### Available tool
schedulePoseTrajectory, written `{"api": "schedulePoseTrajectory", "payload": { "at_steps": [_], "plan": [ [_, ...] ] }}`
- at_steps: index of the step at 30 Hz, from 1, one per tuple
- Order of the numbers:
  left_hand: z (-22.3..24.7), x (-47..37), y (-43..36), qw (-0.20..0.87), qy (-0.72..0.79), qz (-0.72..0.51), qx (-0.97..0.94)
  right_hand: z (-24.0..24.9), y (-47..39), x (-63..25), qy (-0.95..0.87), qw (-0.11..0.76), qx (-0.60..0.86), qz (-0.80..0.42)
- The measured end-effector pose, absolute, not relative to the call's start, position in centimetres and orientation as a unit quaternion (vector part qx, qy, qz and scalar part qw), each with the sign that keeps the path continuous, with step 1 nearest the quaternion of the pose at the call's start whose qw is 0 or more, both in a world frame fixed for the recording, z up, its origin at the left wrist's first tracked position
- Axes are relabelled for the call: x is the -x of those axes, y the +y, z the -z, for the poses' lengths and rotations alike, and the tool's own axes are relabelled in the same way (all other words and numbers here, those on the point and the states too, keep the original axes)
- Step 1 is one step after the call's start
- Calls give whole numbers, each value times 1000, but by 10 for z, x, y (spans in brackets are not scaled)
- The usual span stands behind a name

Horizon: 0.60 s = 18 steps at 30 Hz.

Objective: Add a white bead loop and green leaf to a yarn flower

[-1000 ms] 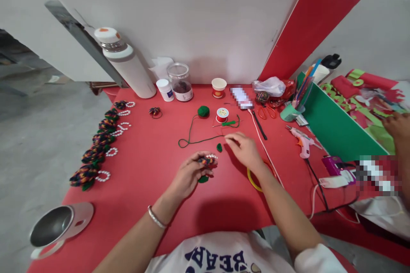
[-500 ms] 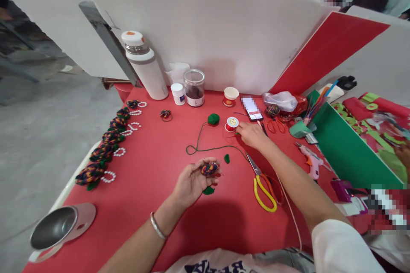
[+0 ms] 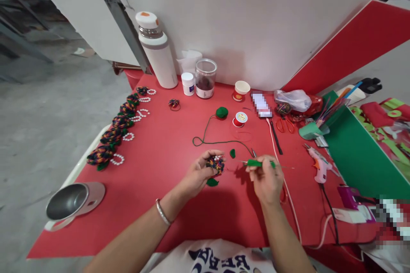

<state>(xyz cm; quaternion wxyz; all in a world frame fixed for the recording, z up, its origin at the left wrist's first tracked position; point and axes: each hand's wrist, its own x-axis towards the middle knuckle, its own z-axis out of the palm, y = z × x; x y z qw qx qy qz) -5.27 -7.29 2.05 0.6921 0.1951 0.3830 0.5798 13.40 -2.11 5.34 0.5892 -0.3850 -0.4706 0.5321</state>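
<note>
My left hand (image 3: 196,175) is closed on a multicoloured crocheted piece (image 3: 218,164) with white pearl beads at its top. Between the fingers of my right hand (image 3: 267,181) is a green-handled crochet hook (image 3: 255,163), its thin metal end directed left at the piece but apart from it. A green crocheted leaf (image 3: 212,182) lies just below my left fingers, and a smaller green piece (image 3: 232,153) sits between the hands, farther back. Beyond them are a green yarn ball (image 3: 221,113) with a trailing strand and a red thread spool (image 3: 240,120). My right hand mostly hides the scissors.
Several multicoloured pieces with pearl loops (image 3: 121,121) line the left side, near a steel-lined mug (image 3: 92,194). A white flask (image 3: 159,62), clear jar (image 3: 205,79) and paper cup (image 3: 241,90) stand behind. At right are a phone (image 3: 261,104), glue gun (image 3: 319,165) and green box (image 3: 347,160).
My right hand has come back from beside the thread spool and now carries the crochet hook. The piece in my left hand has been turned, showing its beads. The camera view has shifted.
</note>
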Motion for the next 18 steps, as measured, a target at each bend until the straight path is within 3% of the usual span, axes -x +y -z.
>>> {"api": "schedulePoseTrajectory", "payload": {
  "at_steps": [8, 15, 18],
  "plan": [
    [-22, 53, -73, 694, 335, -607, -195, -26, -40, -122, -493, 500, 395, -592],
    [-20, 56, -68, 692, 386, -586, -167, -18, -46, -138, -623, 492, 464, -393],
    [-18, 52, -69, 692, 402, -571, -184, -22, -47, -138, -675, 469, 436, -365]
  ]
}}
